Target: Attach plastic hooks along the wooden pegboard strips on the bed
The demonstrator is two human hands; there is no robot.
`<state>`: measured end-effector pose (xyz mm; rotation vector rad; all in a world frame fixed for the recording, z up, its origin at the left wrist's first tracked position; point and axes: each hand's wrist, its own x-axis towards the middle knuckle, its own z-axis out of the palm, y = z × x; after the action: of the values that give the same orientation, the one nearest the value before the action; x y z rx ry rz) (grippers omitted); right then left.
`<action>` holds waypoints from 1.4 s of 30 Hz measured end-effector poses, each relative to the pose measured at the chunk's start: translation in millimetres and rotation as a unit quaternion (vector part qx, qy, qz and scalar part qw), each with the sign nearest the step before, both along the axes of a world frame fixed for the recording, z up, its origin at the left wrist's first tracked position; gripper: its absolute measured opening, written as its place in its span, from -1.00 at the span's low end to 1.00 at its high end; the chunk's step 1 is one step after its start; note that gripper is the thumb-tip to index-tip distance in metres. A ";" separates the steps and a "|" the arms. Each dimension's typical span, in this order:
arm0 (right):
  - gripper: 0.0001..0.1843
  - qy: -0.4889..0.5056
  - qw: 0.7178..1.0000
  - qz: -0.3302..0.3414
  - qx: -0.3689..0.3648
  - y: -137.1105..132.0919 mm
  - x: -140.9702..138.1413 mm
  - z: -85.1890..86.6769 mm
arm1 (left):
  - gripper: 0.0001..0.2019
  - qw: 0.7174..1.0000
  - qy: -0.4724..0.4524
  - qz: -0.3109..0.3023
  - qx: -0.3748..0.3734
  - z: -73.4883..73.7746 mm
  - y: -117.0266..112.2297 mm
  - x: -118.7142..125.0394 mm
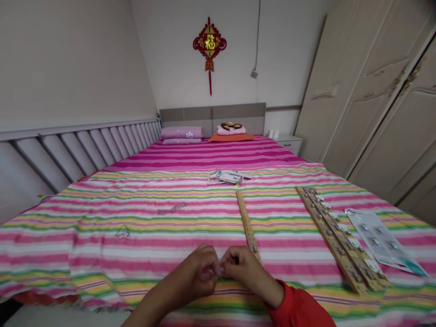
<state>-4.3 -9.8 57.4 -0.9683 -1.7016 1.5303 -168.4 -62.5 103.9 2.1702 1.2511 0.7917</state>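
Observation:
My left hand and my right hand meet low in the middle of the view, fingertips pinched together. Between them is a small, clear or shiny piece, too blurred to name. Just beyond my right hand lies a narrow wooden strip with a row of holes and a small metal fitting near its close end. On the right, wooden strips lie side by side, carrying several metal fittings and white round pieces. Beside them rests a blister pack with shiny metal pieces in it.
A pile of packets lies farther up the striped bedspread. Small clear plastic bits and a thin wire tangle lie to the left. A bed rail runs along the left, a wardrobe stands right.

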 end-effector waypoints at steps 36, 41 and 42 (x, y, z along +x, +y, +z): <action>-0.81 0.238 0.922 -0.210 -0.221 40.5 78.2 6.9 | -0.74 0.904 -0.208 0.357 -0.105 -94.7 109.3 -96.3; -0.82 0.250 0.916 -0.212 -0.233 39.6 79.4 10.4 | -0.58 0.883 -0.162 0.440 0.015 -78.6 106.0 -89.0; -0.81 0.251 0.916 -0.210 -0.232 39.3 80.0 9.9 | -0.58 0.877 -0.179 0.445 0.024 -71.6 102.1 -80.1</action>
<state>75.7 29.5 67.2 -0.9750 -0.7273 1.7190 -248.5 39.5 32.3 1.2856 2.0236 1.4979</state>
